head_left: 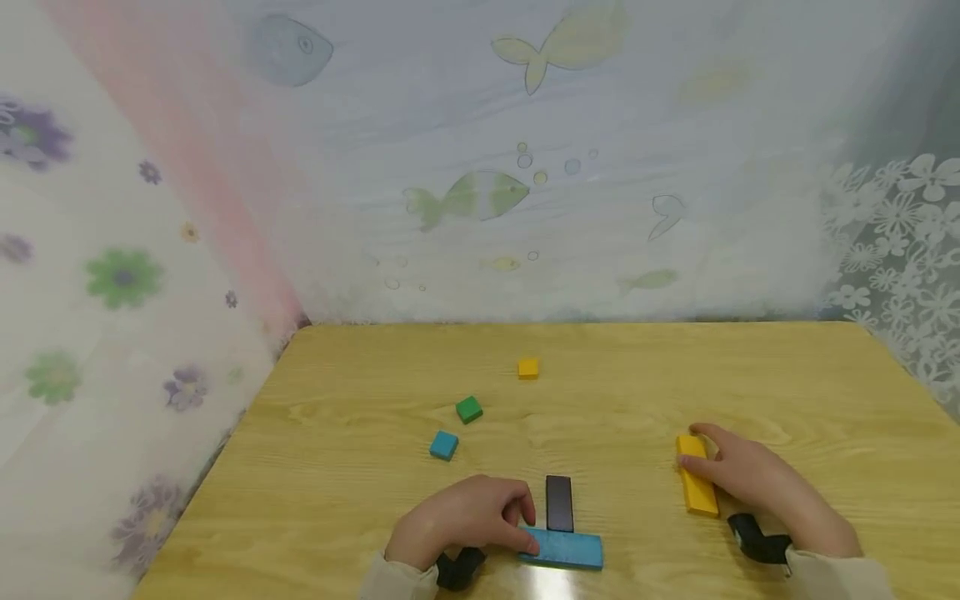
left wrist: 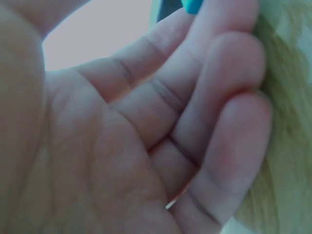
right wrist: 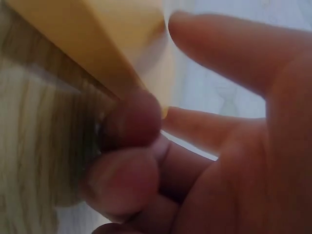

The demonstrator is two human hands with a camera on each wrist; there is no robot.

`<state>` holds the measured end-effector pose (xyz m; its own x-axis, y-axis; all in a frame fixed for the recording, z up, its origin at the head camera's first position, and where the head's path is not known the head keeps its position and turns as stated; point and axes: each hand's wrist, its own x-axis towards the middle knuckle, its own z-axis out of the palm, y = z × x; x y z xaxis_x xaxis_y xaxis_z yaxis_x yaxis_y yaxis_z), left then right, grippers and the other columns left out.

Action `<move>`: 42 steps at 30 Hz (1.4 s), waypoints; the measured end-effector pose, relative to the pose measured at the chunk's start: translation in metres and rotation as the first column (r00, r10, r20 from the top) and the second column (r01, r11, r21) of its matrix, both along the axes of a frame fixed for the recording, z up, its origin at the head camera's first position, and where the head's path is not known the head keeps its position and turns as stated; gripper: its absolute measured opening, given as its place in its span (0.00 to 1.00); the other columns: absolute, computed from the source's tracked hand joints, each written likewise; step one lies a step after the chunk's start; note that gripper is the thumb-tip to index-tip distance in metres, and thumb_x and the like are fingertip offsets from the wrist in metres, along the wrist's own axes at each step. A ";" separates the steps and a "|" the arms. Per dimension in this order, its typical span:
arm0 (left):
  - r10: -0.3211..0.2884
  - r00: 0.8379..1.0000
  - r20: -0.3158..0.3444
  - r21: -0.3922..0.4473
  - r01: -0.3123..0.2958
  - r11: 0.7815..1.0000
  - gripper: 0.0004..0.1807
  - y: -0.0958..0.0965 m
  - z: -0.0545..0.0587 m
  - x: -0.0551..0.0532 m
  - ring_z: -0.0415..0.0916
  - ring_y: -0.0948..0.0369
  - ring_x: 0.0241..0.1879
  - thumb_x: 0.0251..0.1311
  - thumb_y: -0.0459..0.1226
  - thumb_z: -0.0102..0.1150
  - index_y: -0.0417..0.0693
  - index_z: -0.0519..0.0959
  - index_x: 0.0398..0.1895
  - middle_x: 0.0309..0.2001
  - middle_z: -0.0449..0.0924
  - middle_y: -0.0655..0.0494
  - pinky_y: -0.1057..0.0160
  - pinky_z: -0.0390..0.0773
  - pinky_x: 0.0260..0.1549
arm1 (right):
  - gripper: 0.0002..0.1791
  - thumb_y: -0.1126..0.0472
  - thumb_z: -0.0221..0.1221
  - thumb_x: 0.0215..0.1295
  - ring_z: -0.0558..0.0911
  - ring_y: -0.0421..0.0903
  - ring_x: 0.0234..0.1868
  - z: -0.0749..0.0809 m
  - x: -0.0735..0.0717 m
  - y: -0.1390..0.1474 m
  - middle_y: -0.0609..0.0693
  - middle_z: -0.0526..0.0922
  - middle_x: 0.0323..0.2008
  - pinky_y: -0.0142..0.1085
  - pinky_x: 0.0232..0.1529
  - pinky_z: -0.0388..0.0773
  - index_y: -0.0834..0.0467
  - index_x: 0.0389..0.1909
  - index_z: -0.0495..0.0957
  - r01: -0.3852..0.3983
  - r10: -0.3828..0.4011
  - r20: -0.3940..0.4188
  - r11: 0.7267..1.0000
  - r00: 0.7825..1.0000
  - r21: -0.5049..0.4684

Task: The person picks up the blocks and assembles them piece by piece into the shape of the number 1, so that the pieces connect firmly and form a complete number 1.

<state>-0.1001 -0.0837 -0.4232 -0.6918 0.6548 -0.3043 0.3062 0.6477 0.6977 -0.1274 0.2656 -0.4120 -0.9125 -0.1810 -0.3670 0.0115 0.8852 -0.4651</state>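
Note:
In the head view, a long blue block (head_left: 568, 549) lies crosswise near the front of the table, and my left hand (head_left: 480, 512) pinches its left end between thumb and fingers. A dark block (head_left: 559, 503) stands end-on against the blue block's far side, forming a T. Only a corner of the blue block (left wrist: 193, 6) peeks past the curled fingers in the left wrist view. Further right, my right hand (head_left: 757, 473) holds a long yellow block (head_left: 701, 493) at its far end, thumb on top. The yellow block (right wrist: 78, 34) also shows beside the fingers in the right wrist view.
A small blue block (head_left: 444, 446), a small green one (head_left: 469, 409) and a small yellow one (head_left: 528, 368) lie apart farther back. The wooden table (head_left: 360, 375) meets a wall (head_left: 585, 250) painted with fish, with a flowered wall (head_left: 90, 333) on the left.

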 end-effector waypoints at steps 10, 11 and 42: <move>0.011 0.999 -0.044 0.052 -0.009 0.999 0.16 -0.006 -0.006 0.004 0.65 0.71 0.20 0.48 0.54 0.61 0.59 0.74 0.36 0.21 0.70 0.69 0.71 0.67 0.22 | 0.49 0.33 0.53 0.51 0.77 0.51 0.35 -0.005 0.003 -0.008 0.57 0.79 0.34 0.50 0.35 0.70 0.65 0.64 0.54 -0.002 0.002 0.014 1.000 1.000 0.020; 0.009 0.999 -0.048 0.057 -0.006 0.998 0.16 -0.006 -0.007 0.004 0.65 0.71 0.19 0.48 0.54 0.61 0.59 0.74 0.36 0.21 0.70 0.68 0.71 0.66 0.21 | 0.49 0.33 0.53 0.52 0.77 0.54 0.36 -0.005 0.003 -0.008 0.60 0.79 0.37 0.51 0.35 0.69 0.65 0.64 0.54 -0.006 0.006 0.007 1.000 1.000 0.021; -0.053 0.981 -0.187 -0.025 0.049 0.998 0.17 -0.002 -0.010 0.013 0.61 0.72 0.18 0.45 0.53 0.64 0.58 0.71 0.34 0.20 0.65 0.68 0.73 0.65 0.20 | 0.39 0.45 0.49 0.63 0.69 0.46 0.19 -0.013 -0.003 -0.011 0.52 0.72 0.20 0.37 0.21 0.66 0.62 0.66 0.44 0.166 -0.127 0.138 0.932 0.982 -0.323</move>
